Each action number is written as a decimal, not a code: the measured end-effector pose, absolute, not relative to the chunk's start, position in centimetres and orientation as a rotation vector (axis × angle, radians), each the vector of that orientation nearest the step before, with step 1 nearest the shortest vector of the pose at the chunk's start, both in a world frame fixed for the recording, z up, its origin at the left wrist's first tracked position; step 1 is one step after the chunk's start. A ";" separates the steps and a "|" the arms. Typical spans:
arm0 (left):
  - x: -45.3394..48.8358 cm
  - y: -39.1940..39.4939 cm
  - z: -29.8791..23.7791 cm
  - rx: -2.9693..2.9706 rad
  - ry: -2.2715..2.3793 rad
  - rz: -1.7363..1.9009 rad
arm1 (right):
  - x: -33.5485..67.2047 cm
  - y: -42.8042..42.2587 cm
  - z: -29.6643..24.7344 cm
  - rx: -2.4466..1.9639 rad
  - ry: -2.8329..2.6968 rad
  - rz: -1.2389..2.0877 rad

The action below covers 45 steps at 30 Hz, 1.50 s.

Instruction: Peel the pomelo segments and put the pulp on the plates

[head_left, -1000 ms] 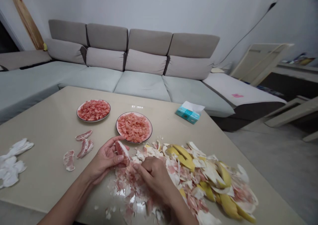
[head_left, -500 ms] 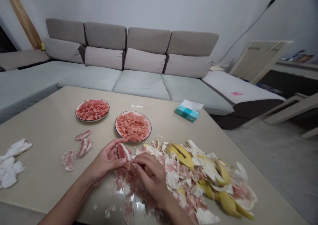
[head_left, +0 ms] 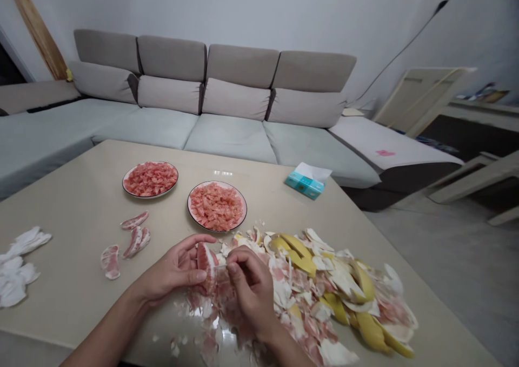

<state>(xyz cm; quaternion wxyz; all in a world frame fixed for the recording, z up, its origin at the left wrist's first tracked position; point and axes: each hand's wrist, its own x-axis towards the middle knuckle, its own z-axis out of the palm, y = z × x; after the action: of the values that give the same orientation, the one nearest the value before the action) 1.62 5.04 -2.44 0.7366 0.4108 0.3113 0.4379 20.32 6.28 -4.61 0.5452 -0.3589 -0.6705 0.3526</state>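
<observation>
My left hand (head_left: 172, 272) is closed round a pink pomelo segment (head_left: 206, 261), held just above the beige table (head_left: 77, 205). My right hand (head_left: 253, 288) pinches the thin membrane at the segment's right side. Under and right of both hands lies a big heap of yellow peel, white pith and pink membrane scraps (head_left: 324, 294). Behind the hands stand two plates of peeled pink flesh, one near (head_left: 217, 206), one farther left (head_left: 150, 179). Three unpeeled segments (head_left: 130, 237) lie on the table to the left.
Crumpled white tissues (head_left: 18, 264) lie at the table's left edge. A blue tissue pack (head_left: 308, 181) sits at the far right of the table. A grey sectional sofa (head_left: 227, 113) runs behind the table. Pale furniture stands on the floor at right.
My right hand has risen from the scrap heap up to the segment and now pinches its membrane. My left hand has shifted slightly right with the segment.
</observation>
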 end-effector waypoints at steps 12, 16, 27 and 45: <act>1.7 5.0 -2.7 0.885 0.566 0.932 | 20.0 6.0 -4.9 -0.866 -1.551 0.799; 1.6 5.0 -2.5 0.898 0.572 0.949 | 19.9 5.9 -5.1 -0.849 -1.551 0.839; 0.8 5.6 -1.5 0.928 0.696 1.063 | 21.8 7.9 -3.5 -0.953 -1.681 0.864; 1.0 5.6 -3.0 1.026 0.758 0.993 | 21.2 7.2 -3.1 -0.792 -2.075 0.716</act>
<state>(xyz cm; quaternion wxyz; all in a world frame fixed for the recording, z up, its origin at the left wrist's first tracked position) 1.00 5.64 -3.02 0.6907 0.4589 0.3391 0.4442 21.25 7.16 -3.09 0.3933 -0.3119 -0.8176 0.2821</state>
